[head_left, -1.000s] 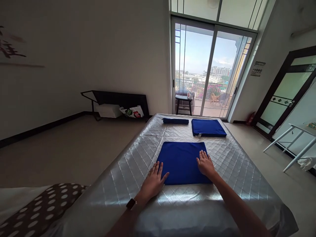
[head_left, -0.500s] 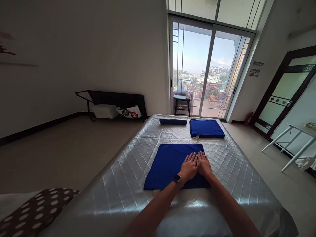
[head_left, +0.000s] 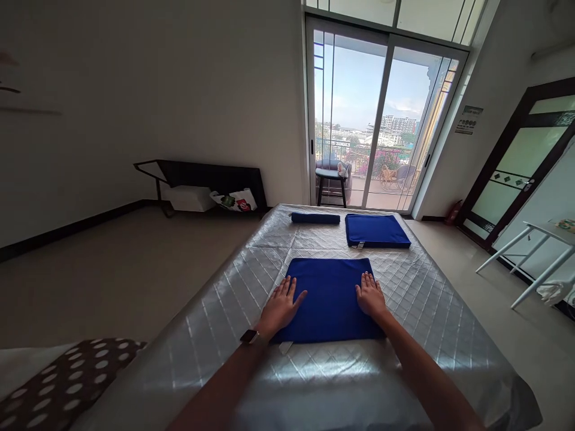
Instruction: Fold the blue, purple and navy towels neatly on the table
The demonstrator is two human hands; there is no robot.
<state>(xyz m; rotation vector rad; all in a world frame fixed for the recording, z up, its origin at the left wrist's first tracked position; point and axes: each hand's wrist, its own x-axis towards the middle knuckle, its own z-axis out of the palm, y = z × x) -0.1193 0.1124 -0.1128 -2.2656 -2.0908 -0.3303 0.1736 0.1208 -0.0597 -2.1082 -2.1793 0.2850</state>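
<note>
A blue cloth (head_left: 330,299) lies flat as a rough rectangle on the silver quilted cover (head_left: 229,299), with a small white tag (head_left: 286,346) at its near edge. My left hand (head_left: 282,304) rests open on the cloth's left edge, thumb pointing inward. On the right edge lies my right hand (head_left: 371,294), flat with its fingers stretched forward. Farther off, a folded stack of blue cloth (head_left: 378,230) sits at the right. Beside it on the left is a narrow rolled or folded blue cloth (head_left: 315,218).
Brown polka-dot fabric (head_left: 72,383) is at the lower left. Beyond the bed, a black bench-like frame (head_left: 215,178) stands by the wall near a white box (head_left: 191,198). Sliding glass doors (head_left: 384,120) are ahead. A white table (head_left: 550,232) stands at the right.
My left hand has moved left across the cloth, from beside my right hand to the left edge. My right hand has stayed near the right edge. The view has shifted slightly.
</note>
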